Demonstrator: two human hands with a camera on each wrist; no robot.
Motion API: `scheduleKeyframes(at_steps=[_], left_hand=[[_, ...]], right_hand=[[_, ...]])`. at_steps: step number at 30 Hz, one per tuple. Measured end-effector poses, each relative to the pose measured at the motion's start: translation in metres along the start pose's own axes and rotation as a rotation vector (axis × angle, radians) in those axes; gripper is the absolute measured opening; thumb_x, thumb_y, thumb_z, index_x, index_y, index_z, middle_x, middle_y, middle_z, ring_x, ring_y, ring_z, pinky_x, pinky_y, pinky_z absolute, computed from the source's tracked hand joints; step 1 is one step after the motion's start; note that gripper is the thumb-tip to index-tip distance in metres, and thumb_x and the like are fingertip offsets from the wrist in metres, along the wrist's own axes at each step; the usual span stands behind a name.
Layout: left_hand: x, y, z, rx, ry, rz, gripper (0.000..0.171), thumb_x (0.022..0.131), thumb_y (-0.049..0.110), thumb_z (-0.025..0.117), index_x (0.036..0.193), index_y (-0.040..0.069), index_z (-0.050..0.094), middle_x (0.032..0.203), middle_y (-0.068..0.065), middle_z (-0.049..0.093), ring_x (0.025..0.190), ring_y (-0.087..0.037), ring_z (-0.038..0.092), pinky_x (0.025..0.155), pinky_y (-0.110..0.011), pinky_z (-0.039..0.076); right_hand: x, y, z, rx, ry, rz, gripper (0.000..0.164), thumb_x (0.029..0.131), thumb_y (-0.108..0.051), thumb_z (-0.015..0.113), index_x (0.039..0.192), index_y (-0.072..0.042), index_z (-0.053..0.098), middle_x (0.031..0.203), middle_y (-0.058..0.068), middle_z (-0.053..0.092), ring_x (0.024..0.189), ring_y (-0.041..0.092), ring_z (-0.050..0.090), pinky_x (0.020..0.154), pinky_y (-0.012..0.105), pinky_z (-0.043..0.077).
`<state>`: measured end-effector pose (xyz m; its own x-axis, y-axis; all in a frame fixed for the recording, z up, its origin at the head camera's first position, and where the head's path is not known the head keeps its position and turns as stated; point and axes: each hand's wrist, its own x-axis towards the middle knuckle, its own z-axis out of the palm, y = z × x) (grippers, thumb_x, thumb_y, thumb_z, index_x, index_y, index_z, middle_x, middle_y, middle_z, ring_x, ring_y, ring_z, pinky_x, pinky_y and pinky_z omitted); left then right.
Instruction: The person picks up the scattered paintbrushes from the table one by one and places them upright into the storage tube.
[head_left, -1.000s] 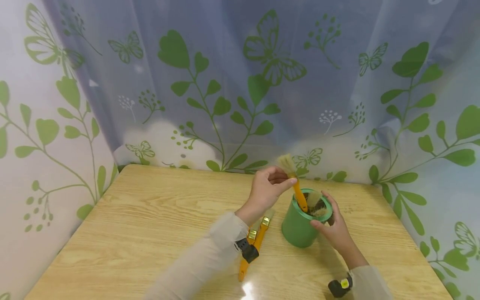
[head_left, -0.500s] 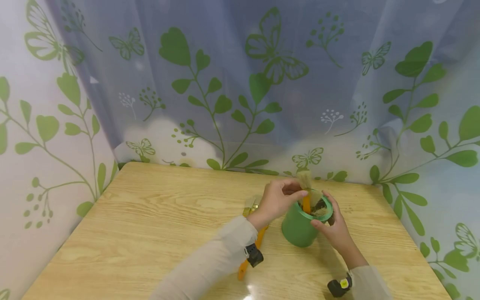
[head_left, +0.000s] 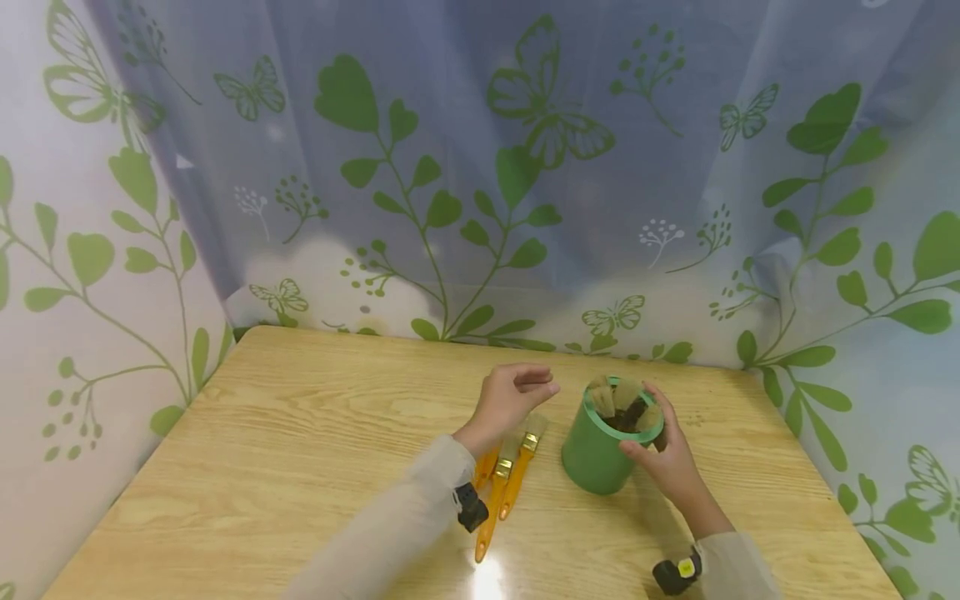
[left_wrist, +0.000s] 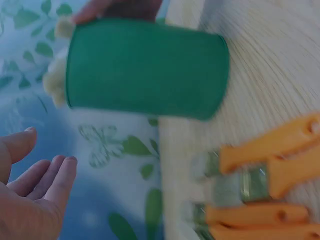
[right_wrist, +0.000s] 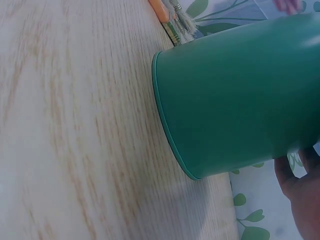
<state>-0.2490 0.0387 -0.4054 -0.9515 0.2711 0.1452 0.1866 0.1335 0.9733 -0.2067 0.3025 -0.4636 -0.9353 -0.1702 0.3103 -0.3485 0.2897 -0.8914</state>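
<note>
A green cylindrical container [head_left: 596,458] stands upright on the table. My right hand [head_left: 678,471] holds it near the rim, thumb on the near side and fingers on the far side. Several tan brush heads [head_left: 627,394] poke up inside the rim; their handles are hidden in the container. My left hand [head_left: 512,402] hovers to the left of the container, apart from it. Nothing is between its thumb and fingers in the left wrist view. Several flat paintbrushes [left_wrist: 280,142] with orange handles and brass-coloured ferrules lie on the table under and beside the left forearm.
The wooden table [head_left: 300,433] runs back to a blue-white curtain [head_left: 435,275] with green leaf and butterfly prints. Similar printed cloth hangs at both sides. Each wrist wears a small black camera [head_left: 470,507].
My left hand lowered a paintbrush, bristles up, into the green container, released it and drew back left. My right hand has kept its hold on the container.
</note>
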Motion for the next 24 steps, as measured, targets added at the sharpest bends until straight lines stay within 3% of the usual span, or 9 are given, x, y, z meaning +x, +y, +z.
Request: scheduleKeyframes(at_steps=[5,13,24], left_hand=[[0.001,-0.02,-0.017,-0.063,0.064,-0.094,0.034,0.09,0.019,0.069,0.121,0.004,0.065,0.115,-0.01,0.067,0.107,-0.023,0.064,0.089,-0.031,0.054],[-0.001,-0.044,-0.037,-0.021,0.133,-0.172,0.034,0.091,0.02,0.067,0.12,0.002,0.065,0.114,-0.012,0.067,0.106,-0.024,0.063,0.089,-0.034,0.054],[-0.007,-0.066,-0.043,-0.006,0.198,-0.321,0.037,0.09,0.015,0.068,0.119,-0.007,0.062,0.118,-0.019,0.063,0.101,-0.03,0.064,0.087,-0.039,0.054]], right_hand=[[0.0,0.001,0.0,0.002,-0.001,0.002,0.085,0.09,-0.007,0.065,0.154,-0.017,0.01,0.149,0.016,0.026,0.131,0.006,0.032,0.105,0.072,0.016],[0.0,0.002,-0.001,0.011,0.003,-0.005,0.085,0.09,-0.007,0.065,0.154,-0.016,0.01,0.143,-0.004,0.034,0.131,0.009,0.034,0.105,0.07,0.017],[0.0,0.002,-0.001,0.012,0.0,0.007,0.085,0.091,-0.009,0.065,0.155,-0.015,0.009,0.148,0.005,0.029,0.129,-0.003,0.032,0.106,0.069,0.017]])
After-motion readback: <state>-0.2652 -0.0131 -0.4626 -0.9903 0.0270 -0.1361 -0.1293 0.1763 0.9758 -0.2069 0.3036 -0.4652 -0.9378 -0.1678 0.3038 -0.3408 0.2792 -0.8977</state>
